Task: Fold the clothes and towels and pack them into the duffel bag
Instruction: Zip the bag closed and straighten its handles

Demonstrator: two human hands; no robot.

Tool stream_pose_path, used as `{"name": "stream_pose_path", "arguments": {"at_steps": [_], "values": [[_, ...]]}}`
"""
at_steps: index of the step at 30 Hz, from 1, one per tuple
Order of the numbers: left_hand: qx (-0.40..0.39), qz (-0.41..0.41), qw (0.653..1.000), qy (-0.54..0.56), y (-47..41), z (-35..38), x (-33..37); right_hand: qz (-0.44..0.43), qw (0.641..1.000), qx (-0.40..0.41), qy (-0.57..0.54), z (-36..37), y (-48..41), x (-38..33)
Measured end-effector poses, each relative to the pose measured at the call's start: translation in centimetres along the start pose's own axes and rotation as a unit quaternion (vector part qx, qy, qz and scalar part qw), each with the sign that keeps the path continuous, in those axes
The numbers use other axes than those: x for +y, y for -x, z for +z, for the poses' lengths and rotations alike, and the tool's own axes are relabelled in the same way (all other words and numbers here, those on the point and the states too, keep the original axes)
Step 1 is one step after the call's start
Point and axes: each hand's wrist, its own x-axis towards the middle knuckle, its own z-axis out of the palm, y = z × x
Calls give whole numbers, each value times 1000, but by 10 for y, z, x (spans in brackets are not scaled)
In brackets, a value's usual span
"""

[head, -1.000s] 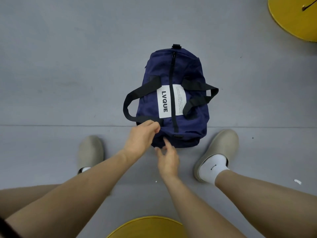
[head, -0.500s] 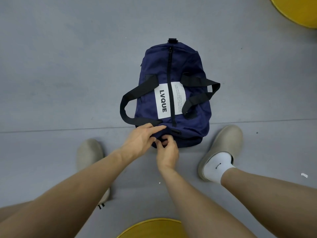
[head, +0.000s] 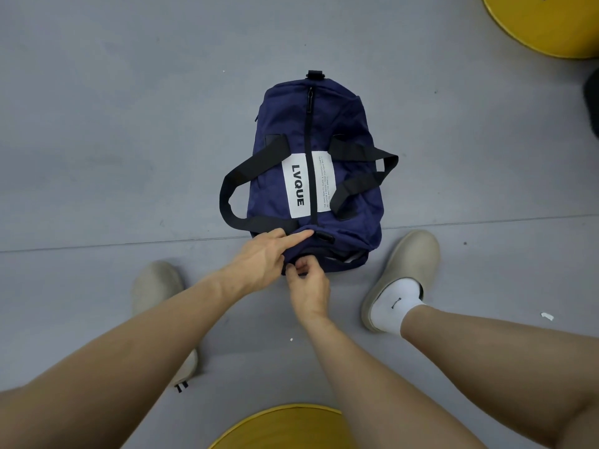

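A navy duffel bag (head: 343,124) with black handles and a white LVQUE label lies zipped on the grey floor, its long axis pointing away from me. My left hand (head: 262,257) rests on the bag's near end with the index finger stretched out over the fabric beside the zipper's end. My right hand (head: 308,283) is just below it, fingers curled and pinching the fabric or a small tab at the bag's near edge. No clothes or towels are in view.
My two feet in beige slippers (head: 402,273) stand either side of the bag's near end. A yellow round stool (head: 285,429) shows at the bottom edge and another yellow round object (head: 544,24) at the top right. A dark object (head: 591,105) is at the right edge.
My right hand has risen from the floor to the bag's near end and its fingers have closed on it. My left index finger has stretched out over the fabric.
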Motion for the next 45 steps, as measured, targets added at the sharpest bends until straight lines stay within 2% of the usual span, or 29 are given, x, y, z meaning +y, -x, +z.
{"name": "stream_pose_path", "arguments": {"at_steps": [4,12,28,31,34,36,38,40,42,45], "values": [[-9,-3,1000,-17,0,0,0,-22,999,7,46,-10,4,4],[-25,-2,998,-58,0,-1,-5,-78,982,89,145,-28,0,11],[-57,-15,993,-101,3,-4,-10,-24,975,172,140,-89,-29,32],[-66,-20,991,-114,5,-4,-7,9,970,209,124,-113,-41,36],[-66,-32,991,-113,6,1,5,34,975,195,100,-122,-52,32],[-58,-45,990,-120,6,5,13,94,978,186,27,-114,-55,30],[-57,-51,990,-121,8,7,16,171,966,188,-57,-102,-52,35],[-58,-34,992,-110,13,8,14,206,950,191,-137,-88,-44,37],[-7,8,996,-88,13,-2,12,215,939,188,-193,-76,-24,10],[178,41,982,-58,-11,-38,9,225,932,154,-240,-58,-8,-23]]}}
